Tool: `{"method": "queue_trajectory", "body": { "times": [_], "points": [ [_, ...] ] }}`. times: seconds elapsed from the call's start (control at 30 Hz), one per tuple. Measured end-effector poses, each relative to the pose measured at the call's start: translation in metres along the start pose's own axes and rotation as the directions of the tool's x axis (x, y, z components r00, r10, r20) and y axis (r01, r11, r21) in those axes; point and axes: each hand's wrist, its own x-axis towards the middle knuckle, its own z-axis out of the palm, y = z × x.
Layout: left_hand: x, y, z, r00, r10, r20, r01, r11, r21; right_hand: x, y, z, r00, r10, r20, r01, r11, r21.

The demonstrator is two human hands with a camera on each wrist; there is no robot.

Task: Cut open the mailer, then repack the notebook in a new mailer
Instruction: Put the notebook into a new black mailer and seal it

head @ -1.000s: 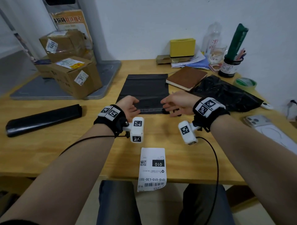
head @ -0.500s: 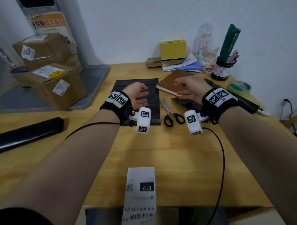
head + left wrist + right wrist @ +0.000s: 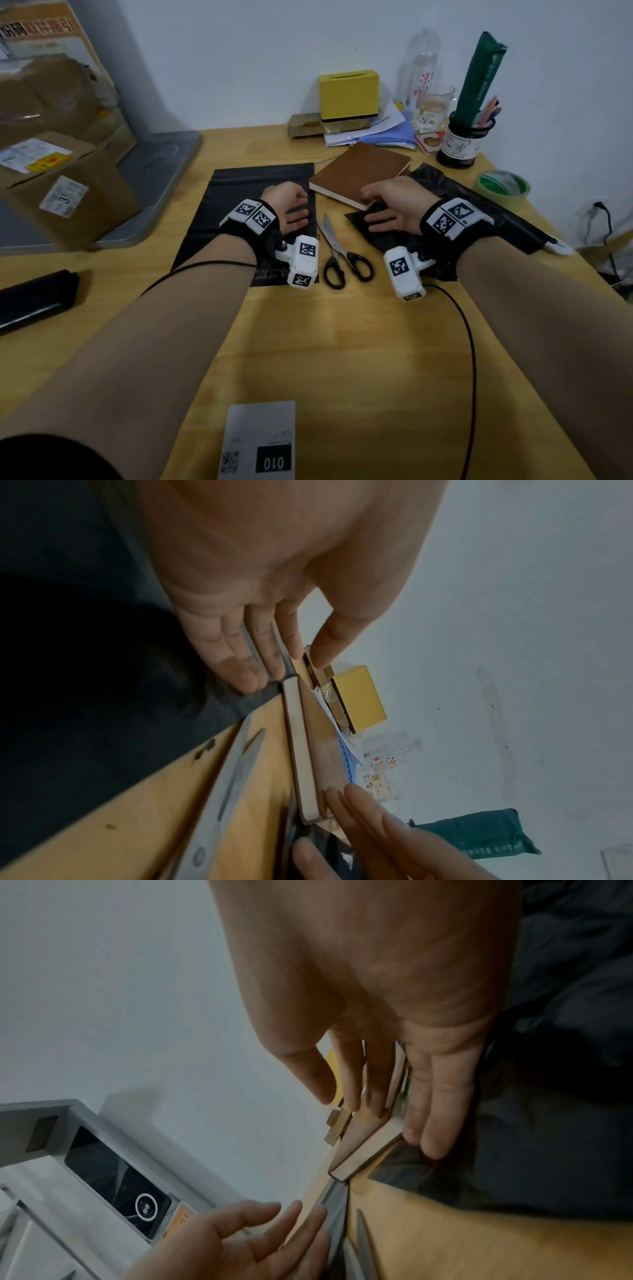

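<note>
A brown notebook [image 3: 359, 168] lies closed on the desk between two black mailers. The flat new mailer [image 3: 239, 192] is on its left and the crumpled cut mailer [image 3: 513, 226] on its right. My right hand [image 3: 387, 205] has straight fingers laid on the notebook's [image 3: 359, 1150] near corner, with the thumb spread over the crumpled mailer [image 3: 548, 1123]. My left hand [image 3: 291, 209] is open over the new mailer's [image 3: 85, 669] right edge, its fingertips [image 3: 246, 680] close to the notebook's [image 3: 301, 750] left corner. Black-handled scissors [image 3: 342, 253] lie shut between my wrists.
Cardboard boxes [image 3: 61, 192] on a grey tray [image 3: 161, 161] fill the left. A black roll [image 3: 34, 298] lies near left. Yellow box [image 3: 347, 94], papers, pen cup [image 3: 462, 140] and green tape roll [image 3: 501, 183] line the back right. A printed label [image 3: 260, 442] hangs over the front edge.
Both hands left the new mailer's near edge and moved away from me toward the notebook, uncovering the scissors. The right hand now rests on the notebook's corner.
</note>
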Motion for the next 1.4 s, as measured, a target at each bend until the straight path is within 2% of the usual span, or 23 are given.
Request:
{"method": "queue_trajectory", "body": {
  "times": [0.1, 0.27, 0.37, 0.53, 0.67, 0.9, 1.0, 1.13, 1.27, 1.4],
  "points": [
    [0.007, 0.007, 0.011, 1.0, 0.027, 0.011, -0.027, 1.0, 0.004, 0.003, 0.002, -0.002, 1.0, 0.026, 0.002, -0.026, 1.0, 0.006],
    [0.018, 0.02, 0.031, 0.998, -0.025, 0.063, 0.024, 0.999, 0.027, 0.009, 0.004, -0.004, 0.998, 0.066, 0.007, -0.066, 0.997, 0.045],
    [0.029, 0.026, 0.044, 0.998, 0.019, 0.063, -0.021, 0.999, 0.03, 0.014, 0.004, -0.006, 0.998, 0.068, 0.009, -0.069, 0.997, 0.041],
    [0.05, 0.032, 0.053, 0.999, 0.02, 0.03, -0.021, 0.999, 0.031, 0.018, 0.006, -0.01, 0.996, 0.083, 0.021, -0.084, 0.996, 0.045],
    [0.052, 0.034, 0.058, 0.999, 0.022, 0.041, -0.028, 0.991, 0.133, 0.021, 0.005, -0.011, 0.996, 0.089, 0.022, -0.09, 0.994, 0.058],
    [0.055, 0.041, 0.045, 0.99, -0.105, 0.095, 0.07, 0.947, 0.314, 0.024, 0.011, -0.022, 0.998, 0.068, -0.013, -0.065, 0.981, 0.181],
    [0.044, 0.039, 0.044, 0.995, -0.039, 0.09, 0.001, 0.924, 0.383, 0.02, 0.011, -0.022, 0.998, 0.063, -0.03, -0.057, 0.982, 0.18],
    [0.027, 0.031, 0.038, 0.988, 0.152, -0.036, -0.145, 0.979, 0.141, 0.002, 0.003, -0.013, 0.997, 0.08, -0.02, -0.076, 0.986, 0.149],
    [0.002, 0.037, 0.016, 0.962, 0.228, -0.152, -0.24, 0.968, -0.069, -0.022, -0.009, -0.001, 0.997, 0.001, -0.082, 0.005, 0.998, 0.069],
    [-0.029, 0.044, -0.021, 0.958, 0.243, -0.151, -0.278, 0.915, -0.293, -0.051, -0.02, 0.011, 0.996, -0.05, -0.075, 0.056, 0.995, 0.081]
  ]
}}
